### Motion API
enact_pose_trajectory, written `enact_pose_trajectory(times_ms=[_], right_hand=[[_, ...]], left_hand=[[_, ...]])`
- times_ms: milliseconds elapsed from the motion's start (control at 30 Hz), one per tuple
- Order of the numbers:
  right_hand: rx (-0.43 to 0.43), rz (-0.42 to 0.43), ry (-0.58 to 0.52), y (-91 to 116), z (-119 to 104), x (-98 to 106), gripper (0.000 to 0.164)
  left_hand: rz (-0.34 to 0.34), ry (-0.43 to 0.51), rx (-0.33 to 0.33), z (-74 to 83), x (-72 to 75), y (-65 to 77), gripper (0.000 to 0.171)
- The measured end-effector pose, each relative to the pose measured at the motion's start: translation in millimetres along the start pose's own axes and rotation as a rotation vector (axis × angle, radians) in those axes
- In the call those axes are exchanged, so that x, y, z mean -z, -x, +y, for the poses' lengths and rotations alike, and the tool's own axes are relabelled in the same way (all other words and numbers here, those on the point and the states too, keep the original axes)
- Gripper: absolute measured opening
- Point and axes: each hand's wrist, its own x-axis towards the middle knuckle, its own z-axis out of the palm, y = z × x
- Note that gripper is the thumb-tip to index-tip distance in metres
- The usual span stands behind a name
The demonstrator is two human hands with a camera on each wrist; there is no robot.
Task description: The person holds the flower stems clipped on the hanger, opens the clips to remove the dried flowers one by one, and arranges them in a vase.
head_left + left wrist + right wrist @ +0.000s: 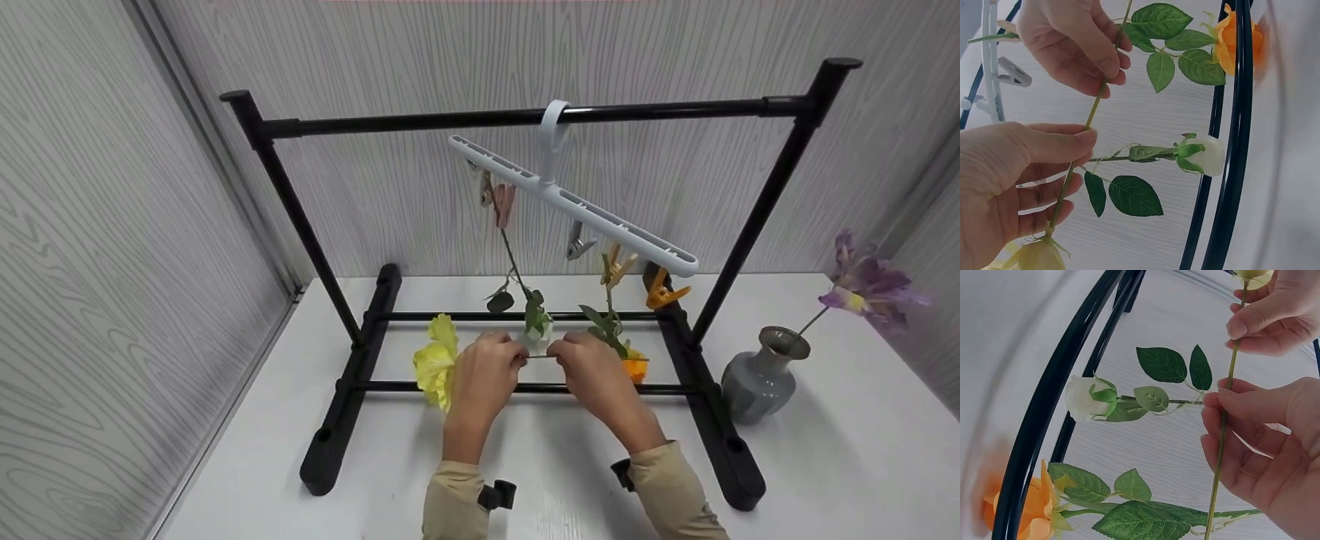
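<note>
You are facing a back wall [375,195] of pale grey, wood-grained panelling. Similar panelling is covering the left wall [90,262] and the right wall [941,337]; a grey seam [220,150] is running down the left corner. Below, you are viewing a white tabletop [847,472], where diffuse light is leaving soft-edged shadows.

Long sleeves, both the same plain beige/tan: left sleeve [456,506] and right sleeve [673,491], cuffs ending around the wrists, fabric matte, with some creasing low on the right one. Each cuff carries a small black fitting on its inner side: left fitting [498,495] is a chunky, rounded lump standing off the fabric, right fitting [622,475] reads smaller, its exact shape too small to tell. Left hand [487,367] and right hand [596,373] bare, nails short.
</note>
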Motion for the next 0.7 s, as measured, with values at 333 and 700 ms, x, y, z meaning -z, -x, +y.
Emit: enact_pose_trajectory(times_ms=[333,700], right_hand=[[-0.020,0.007,0.099,3.5,4.0,6.7,0.017],[-0.039,-0.048,0.004,5.9,11.1,19.5,0.017]], left_hand=[[-0.061,0.036,0.007,2.1,-4.1,1.4,0.007],[-0.087,0.072,-0.006,-8.1,-0.8,2.2,0.010]])
